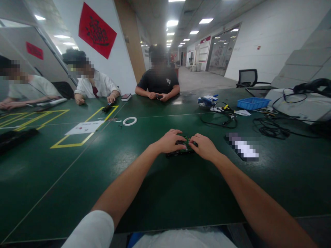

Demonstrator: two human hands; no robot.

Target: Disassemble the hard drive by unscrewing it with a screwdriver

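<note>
A black housing (178, 153) with a green circuit board (188, 148) inside lies flat on the green table in front of me. My left hand (171, 141) is curled over its left side, with the thumb low on the board and the fingers at the far edge. At the right end of the board, my right hand (204, 146) has thumb and forefinger drawn together in a pinch. Whatever is between those fingertips is too small to make out. Both hands partly cover the housing.
To the right lies a phone (243, 148). Behind it are black cables (224, 117), a blue tray (253, 103) and a large white box (292, 103). Leftward are a white ring (129, 121), a paper sheet (84, 127) and yellow tape outlines (68, 146). Several people sit across the table.
</note>
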